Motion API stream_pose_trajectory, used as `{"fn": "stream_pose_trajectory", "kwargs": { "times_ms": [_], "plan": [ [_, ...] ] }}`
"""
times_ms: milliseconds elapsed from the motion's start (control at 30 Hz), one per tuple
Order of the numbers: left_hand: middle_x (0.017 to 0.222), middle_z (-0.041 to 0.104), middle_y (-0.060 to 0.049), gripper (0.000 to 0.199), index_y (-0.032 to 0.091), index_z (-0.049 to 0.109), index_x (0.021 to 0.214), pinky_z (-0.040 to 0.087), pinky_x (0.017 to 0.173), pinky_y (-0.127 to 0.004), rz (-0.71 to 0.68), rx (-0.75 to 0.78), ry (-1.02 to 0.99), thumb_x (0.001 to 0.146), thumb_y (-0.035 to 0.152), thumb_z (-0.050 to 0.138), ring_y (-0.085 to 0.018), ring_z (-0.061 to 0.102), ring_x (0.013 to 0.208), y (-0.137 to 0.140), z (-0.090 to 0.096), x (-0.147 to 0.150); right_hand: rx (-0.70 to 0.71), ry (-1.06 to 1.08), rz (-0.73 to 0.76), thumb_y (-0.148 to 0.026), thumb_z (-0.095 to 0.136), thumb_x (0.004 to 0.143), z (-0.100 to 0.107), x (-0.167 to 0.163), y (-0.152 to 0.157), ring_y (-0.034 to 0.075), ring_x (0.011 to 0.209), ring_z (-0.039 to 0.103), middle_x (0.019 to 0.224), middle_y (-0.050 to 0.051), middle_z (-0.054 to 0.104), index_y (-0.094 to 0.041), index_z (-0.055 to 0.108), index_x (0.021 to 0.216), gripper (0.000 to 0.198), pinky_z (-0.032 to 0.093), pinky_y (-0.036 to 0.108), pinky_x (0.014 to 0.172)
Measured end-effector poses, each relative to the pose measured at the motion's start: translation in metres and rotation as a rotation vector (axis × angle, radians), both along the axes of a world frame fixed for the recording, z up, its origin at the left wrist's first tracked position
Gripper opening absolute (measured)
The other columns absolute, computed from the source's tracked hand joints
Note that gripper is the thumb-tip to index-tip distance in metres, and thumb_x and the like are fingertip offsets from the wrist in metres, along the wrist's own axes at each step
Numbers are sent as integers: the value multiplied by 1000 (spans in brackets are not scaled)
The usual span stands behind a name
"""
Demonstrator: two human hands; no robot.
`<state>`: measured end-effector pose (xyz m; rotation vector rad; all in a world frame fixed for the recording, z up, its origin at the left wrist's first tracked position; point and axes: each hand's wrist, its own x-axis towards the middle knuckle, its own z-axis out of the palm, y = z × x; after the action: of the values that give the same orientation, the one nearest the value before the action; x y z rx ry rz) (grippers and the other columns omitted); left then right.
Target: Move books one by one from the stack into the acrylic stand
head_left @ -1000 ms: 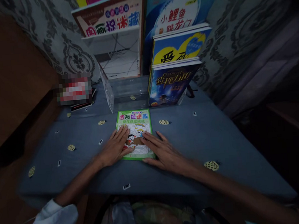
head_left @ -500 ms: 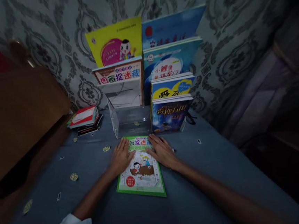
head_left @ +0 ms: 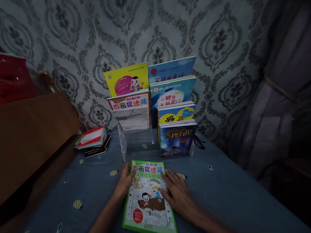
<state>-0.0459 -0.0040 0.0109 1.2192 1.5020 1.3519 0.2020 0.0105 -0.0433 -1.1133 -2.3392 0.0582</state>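
A green-bordered picture book (head_left: 152, 203) lies face up before me, with cartoon children on its cover and its near end turned toward me. My left hand (head_left: 125, 181) holds its upper left edge, thumb over the cover and the other fingers curled at the side, partly hidden. On the right edge rests my right hand (head_left: 177, 191), fingers stretched out, with the thumb and a fingertip on the cover. Beyond the book stands a clear acrylic book rack (head_left: 122, 144), its left front tier bare and its other tiers carrying upright books such as a dark blue one (head_left: 176, 140).
A small pile of books (head_left: 93, 138) lies at the back left, beside a brown box (head_left: 32, 141) with a red container (head_left: 5, 77) on it. A dark object (head_left: 199, 142) sits right of the rack. Patterned wall behind, a tied curtain (head_left: 276, 95) at right.
My view has tilted up. My left hand has gone from lying flat on the book to gripping its left edge; my right hand has slid down the right edge, uncovering more of the title.
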Motion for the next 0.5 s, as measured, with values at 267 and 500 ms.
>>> {"fn": "stream_pose_trajectory", "kwargs": {
  "times_ms": [267, 500],
  "plan": [
    [89, 77, -7, 48, 19, 65, 104, 58, 78, -36, 166, -126, -606, 70, 45, 85, -26, 75, 85, -13, 23, 29, -187, 312, 5, -42, 39, 100, -25, -11, -16, 32, 146, 38, 160, 16, 38, -23, 18, 162, 68, 44, 57, 111],
    [96, 75, -9, 56, 15, 68, 95, 55, 90, -37, 70, 143, -649, 68, 62, 81, -28, 71, 99, -20, 73, 55, -489, 690, 31, -53, 35, 102, 35, -38, -10, 31, 131, 58, 144, 16, 59, -23, 33, 158, 64, 56, 52, 98]
  ]
}}
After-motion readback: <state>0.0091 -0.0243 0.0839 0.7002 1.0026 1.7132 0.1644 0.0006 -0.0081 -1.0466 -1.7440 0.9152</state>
